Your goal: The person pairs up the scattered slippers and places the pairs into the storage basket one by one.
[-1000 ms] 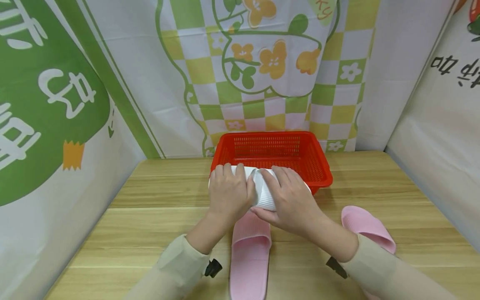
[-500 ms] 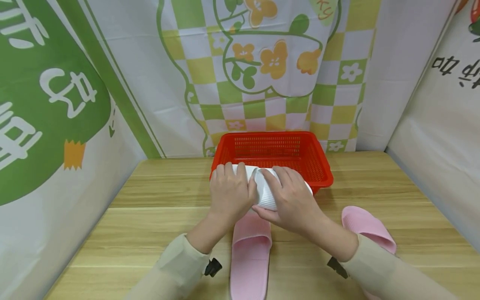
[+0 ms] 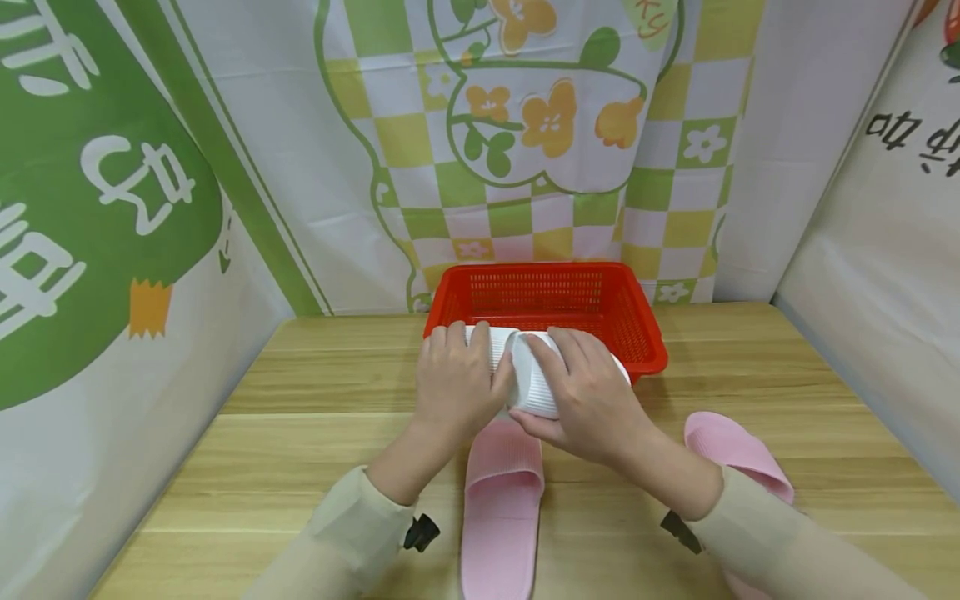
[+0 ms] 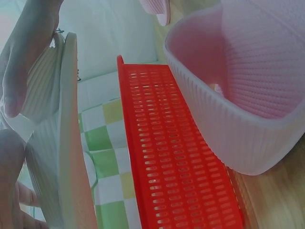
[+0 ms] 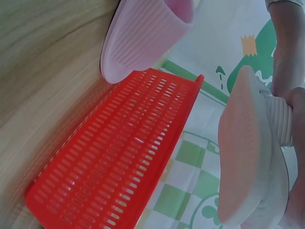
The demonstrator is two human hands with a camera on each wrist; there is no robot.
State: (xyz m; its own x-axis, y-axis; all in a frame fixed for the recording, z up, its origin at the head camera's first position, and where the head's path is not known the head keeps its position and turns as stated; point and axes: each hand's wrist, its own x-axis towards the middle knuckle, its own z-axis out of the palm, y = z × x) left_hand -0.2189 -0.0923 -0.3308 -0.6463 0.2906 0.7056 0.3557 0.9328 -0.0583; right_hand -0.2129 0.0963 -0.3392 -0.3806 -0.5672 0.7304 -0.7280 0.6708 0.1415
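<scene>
Both hands hold a pair of white slippers point(image 3: 538, 390) up in front of the red basket, and two ribbed straps show. The left hand point(image 3: 457, 375) grips the left part, fingers bent over the far side. Over the right strap curl the fingers of the right hand point(image 3: 592, 396), its thumb at the near edge. In the right wrist view a pale sole point(image 5: 242, 152) faces the basket; the left wrist view shows the slippers edge-on point(image 4: 69, 138). Palms and fingertips are partly hidden. Below the hands a pink slipper point(image 3: 501, 525) lies on the table, toe pointing away.
The red perforated basket point(image 3: 555, 287) stands at the back, against a checked curtain point(image 3: 495, 221). Another pink slipper point(image 3: 738, 454) lies on the right of the wooden table point(image 3: 315, 450), partly covered by the right forearm. Printed cloth walls point(image 3: 247, 333) border the left and right sides.
The hands have shifted very slightly up and to the right with the white slippers, the grip unchanged. The pink slippers and the basket stay in place.
</scene>
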